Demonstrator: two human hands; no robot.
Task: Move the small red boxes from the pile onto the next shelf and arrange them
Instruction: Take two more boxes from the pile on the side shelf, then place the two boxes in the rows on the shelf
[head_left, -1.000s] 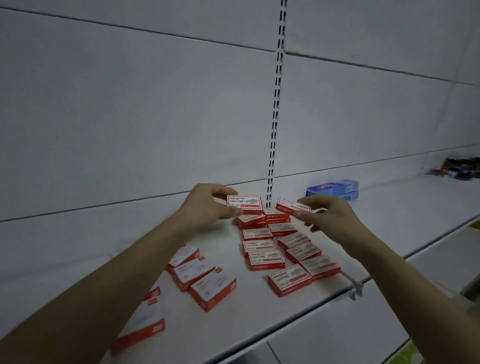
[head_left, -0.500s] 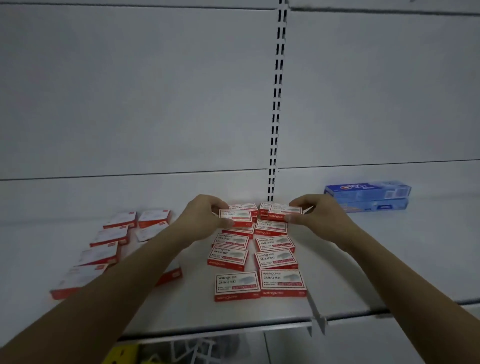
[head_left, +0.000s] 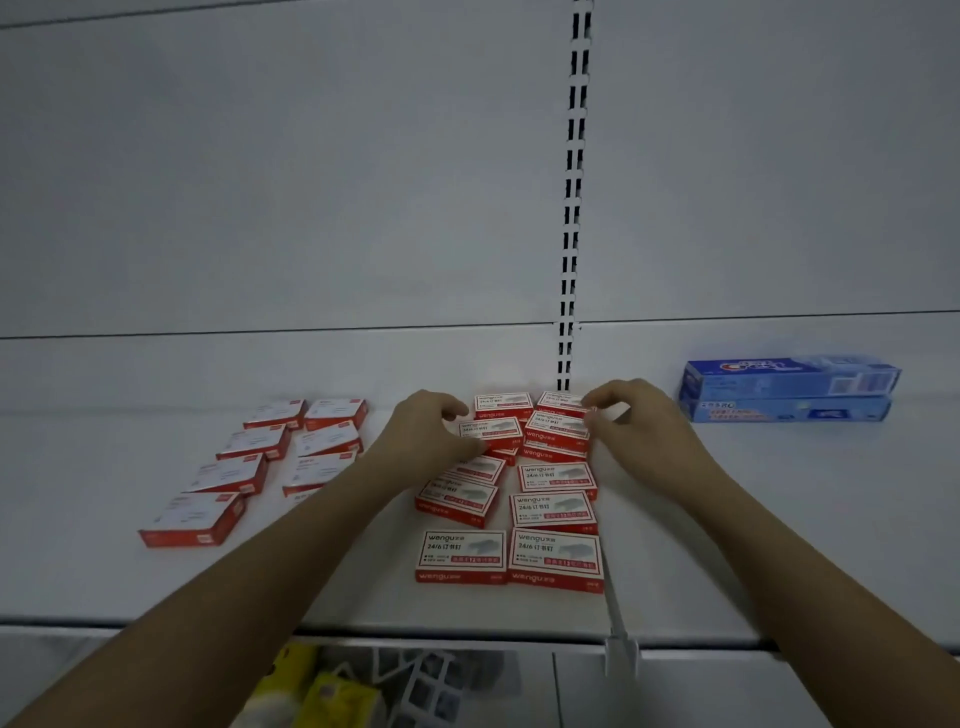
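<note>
Several small red boxes with white labels lie in two columns (head_left: 555, 512) on the white shelf (head_left: 779, 519), from the front edge back to the wall. My left hand (head_left: 426, 431) pinches one red box (head_left: 491, 432) lying on top of the left column, near its back. My right hand (head_left: 639, 426) pinches another red box (head_left: 557, 427) on top of the right column, beside it. A second group of red boxes (head_left: 260, 462) lies in two loose columns to the left.
Two blue toothpaste cartons (head_left: 787, 389) are stacked against the back wall at the right. A slotted upright (head_left: 571, 208) runs up the wall behind the boxes. A clear divider clip (head_left: 621, 644) hangs at the shelf's front edge. Yellow packs (head_left: 322, 696) sit on the shelf below.
The view has swung to face the shelf squarely. Both hands have come lower and set their boxes on top of the two columns near the back, keeping hold of them.
</note>
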